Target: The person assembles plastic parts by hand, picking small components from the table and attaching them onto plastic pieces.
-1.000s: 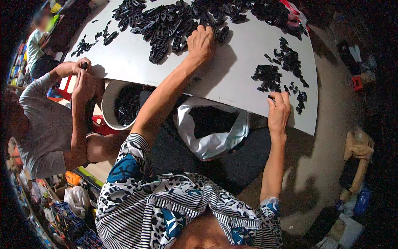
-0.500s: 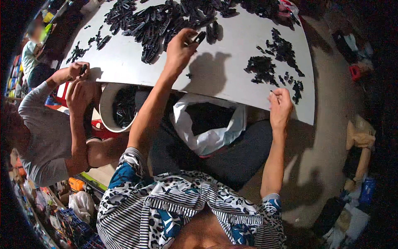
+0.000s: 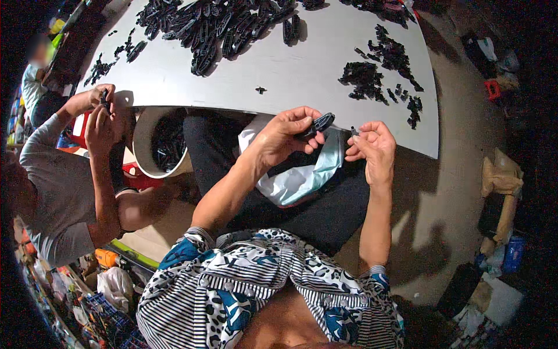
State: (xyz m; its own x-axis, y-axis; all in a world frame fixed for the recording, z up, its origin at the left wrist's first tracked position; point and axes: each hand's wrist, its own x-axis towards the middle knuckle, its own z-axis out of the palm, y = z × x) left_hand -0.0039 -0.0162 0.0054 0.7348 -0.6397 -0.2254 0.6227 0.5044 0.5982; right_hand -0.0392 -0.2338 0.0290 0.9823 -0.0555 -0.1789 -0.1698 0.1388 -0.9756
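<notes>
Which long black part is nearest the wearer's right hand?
The long part in the left hand, across from the right hand; those in the pile and the co-worker's part are farther off.

Shell (image 3: 324,121): blk, long, oval, w/ ridged face showing; held in L hand (image 3: 289,135), tilted, rounded end pointing up-R, lower part partly hidden. Bit (image 3: 354,131): blk too, tiny (too sm. for detail), held at fingertips of R hand (image 3: 375,150), near shell, not touching.
</notes>
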